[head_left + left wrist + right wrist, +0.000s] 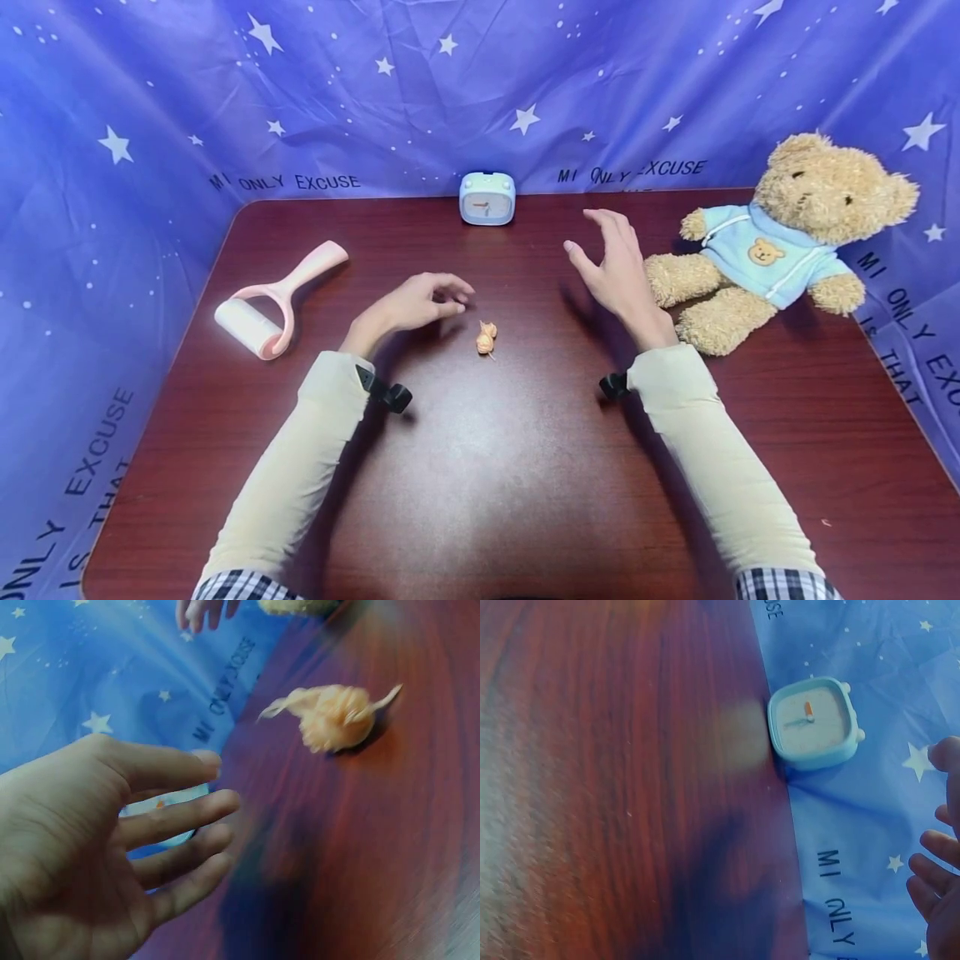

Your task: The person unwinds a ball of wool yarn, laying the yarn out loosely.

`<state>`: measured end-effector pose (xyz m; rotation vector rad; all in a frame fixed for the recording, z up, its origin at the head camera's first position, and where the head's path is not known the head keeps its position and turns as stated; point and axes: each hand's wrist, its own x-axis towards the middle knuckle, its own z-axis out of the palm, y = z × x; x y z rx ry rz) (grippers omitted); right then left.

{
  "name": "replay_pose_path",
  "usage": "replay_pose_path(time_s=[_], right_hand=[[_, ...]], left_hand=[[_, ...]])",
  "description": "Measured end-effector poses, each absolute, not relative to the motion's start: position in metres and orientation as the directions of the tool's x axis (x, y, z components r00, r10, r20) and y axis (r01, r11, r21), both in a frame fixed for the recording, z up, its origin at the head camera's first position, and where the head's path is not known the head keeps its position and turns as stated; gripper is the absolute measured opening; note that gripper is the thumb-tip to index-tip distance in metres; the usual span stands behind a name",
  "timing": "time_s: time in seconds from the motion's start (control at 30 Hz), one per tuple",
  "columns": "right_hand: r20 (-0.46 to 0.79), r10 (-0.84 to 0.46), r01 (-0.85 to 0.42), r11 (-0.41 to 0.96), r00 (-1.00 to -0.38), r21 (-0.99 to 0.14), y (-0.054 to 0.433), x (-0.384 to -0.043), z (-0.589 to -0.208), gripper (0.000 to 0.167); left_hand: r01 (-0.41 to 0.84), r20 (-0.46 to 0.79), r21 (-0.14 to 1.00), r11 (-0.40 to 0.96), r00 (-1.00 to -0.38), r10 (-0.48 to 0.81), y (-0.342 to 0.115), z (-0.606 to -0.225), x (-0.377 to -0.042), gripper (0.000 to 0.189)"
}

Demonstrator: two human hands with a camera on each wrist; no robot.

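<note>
A small, peach-coloured ruffled bundle (486,337) with thin tails lies near the middle of the dark red wooden table (480,467). My left hand (420,302) hovers just to its upper left, fingers loosely bent and holding nothing. In the left wrist view the ruffled bundle (337,716) shows beyond the fingertips of that hand (127,832), apart from them. Above the table between the clock and the teddy bear, my right hand (618,271) is raised with fingers spread and nothing in it. Only part of this right hand (937,855) enters the right wrist view.
A light-blue alarm clock (487,200) stands at the back edge. On the left lies a pink-handled lint roller (288,287) with a white roll. A teddy bear (780,242) in a blue top sits at the right. Behind hangs a blue starred cloth (420,100).
</note>
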<state>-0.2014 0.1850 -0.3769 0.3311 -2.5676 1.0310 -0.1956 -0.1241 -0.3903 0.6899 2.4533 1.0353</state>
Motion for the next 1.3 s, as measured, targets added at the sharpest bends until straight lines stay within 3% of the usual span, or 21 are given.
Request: replay_pose_path(time_s=[0.2, 0.43, 0.77, 1.03, 1.3], right_hand=[[0.434, -0.118, -0.39, 0.685, -0.893, -0.615, 0.178, -0.195, -0.378, 0.052], [0.45, -0.143, -0.422, 0.667, -0.881, -0.614, 0.173, -0.191, -0.375, 0.052], [0.495, -0.206, -0.501, 0.631, -0.844, -0.592, 0.165, -0.181, -0.379, 0.045], [0.504, -0.279, -0.563, 0.572, -0.818, -0.597, 0.154, -0.17, -0.387, 0.038], [0.505, -0.332, -0.601, 0.52, -0.797, -0.607, 0.143, -0.159, -0.393, 0.029]], left_hand=[[0.355, -0.193, 0.729, 0.586, -0.714, 0.673, -0.109, -0.398, -0.189, 0.033], [0.438, -0.184, 0.677, 0.592, -0.678, 0.712, -0.099, -0.402, -0.184, 0.032], [0.408, -0.176, 0.688, 0.6, -0.709, 0.683, -0.093, -0.407, -0.178, 0.007], [0.315, -0.183, 0.754, 0.577, -0.742, 0.644, -0.096, -0.409, -0.178, 0.014], [0.121, -0.184, 0.9, 0.419, -0.766, 0.616, -0.098, -0.408, -0.181, 0.018]])
